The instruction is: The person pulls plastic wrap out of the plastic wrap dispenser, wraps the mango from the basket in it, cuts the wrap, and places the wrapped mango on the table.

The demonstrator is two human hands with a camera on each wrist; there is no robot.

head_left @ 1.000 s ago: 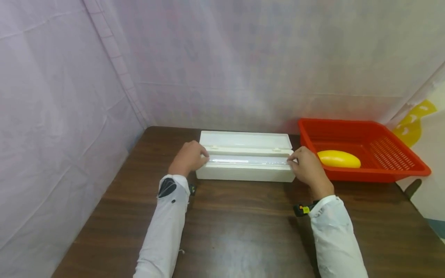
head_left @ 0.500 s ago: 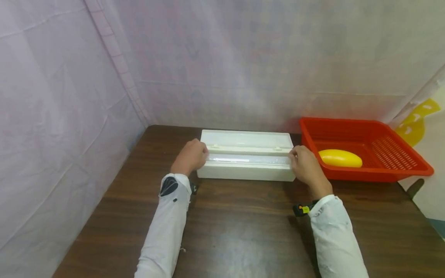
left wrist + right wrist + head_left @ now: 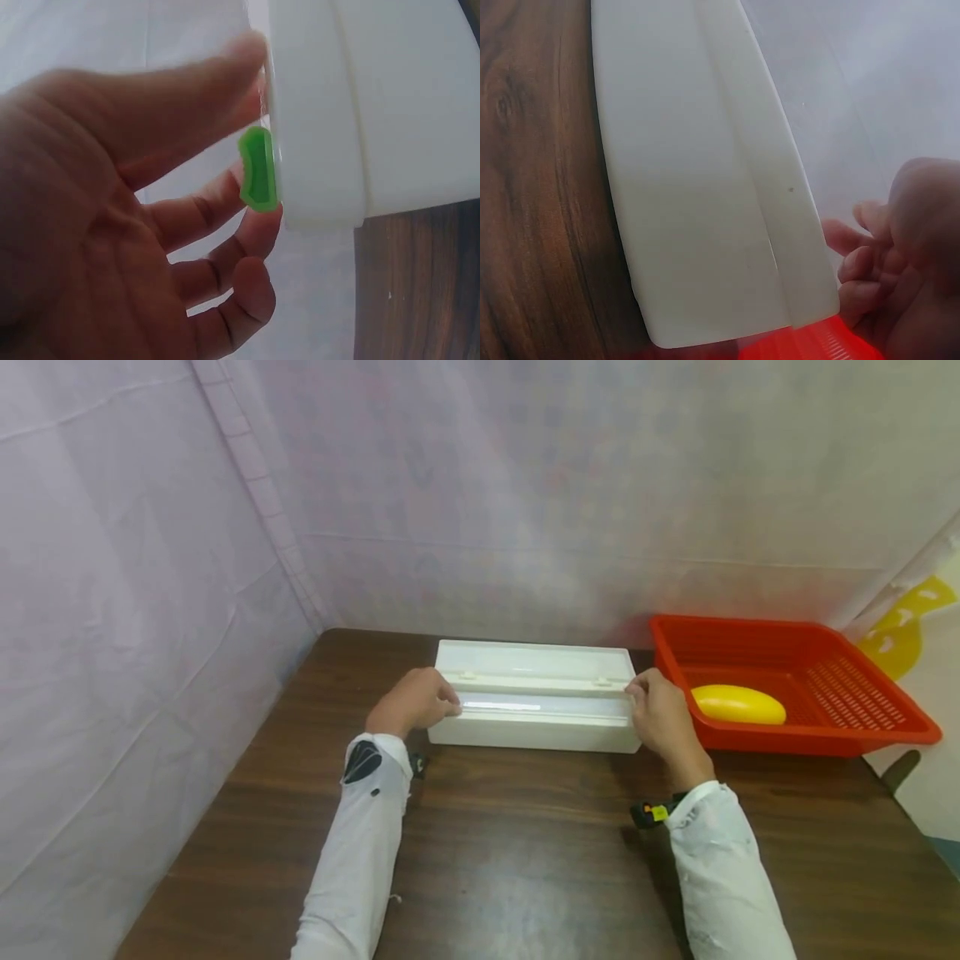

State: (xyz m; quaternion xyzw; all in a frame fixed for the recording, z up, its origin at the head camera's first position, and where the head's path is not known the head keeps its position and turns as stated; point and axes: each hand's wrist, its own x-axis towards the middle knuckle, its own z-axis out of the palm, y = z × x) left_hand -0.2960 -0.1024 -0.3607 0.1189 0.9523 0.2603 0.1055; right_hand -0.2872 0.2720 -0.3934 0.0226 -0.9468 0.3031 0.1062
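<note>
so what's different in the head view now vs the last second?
Small shifts only. Right hand edged away from the person, toward the open lid; left hand, since half a second ago, slid slightly inward and nearer the person. No taking hold or letting go can be made out.
Same: white box open, yellow object in red basket.

Red basket (image 3: pixel 817 342) is cut off at btm edge of R wrist view, white box (image 3: pixel 694 172) at top.
</note>
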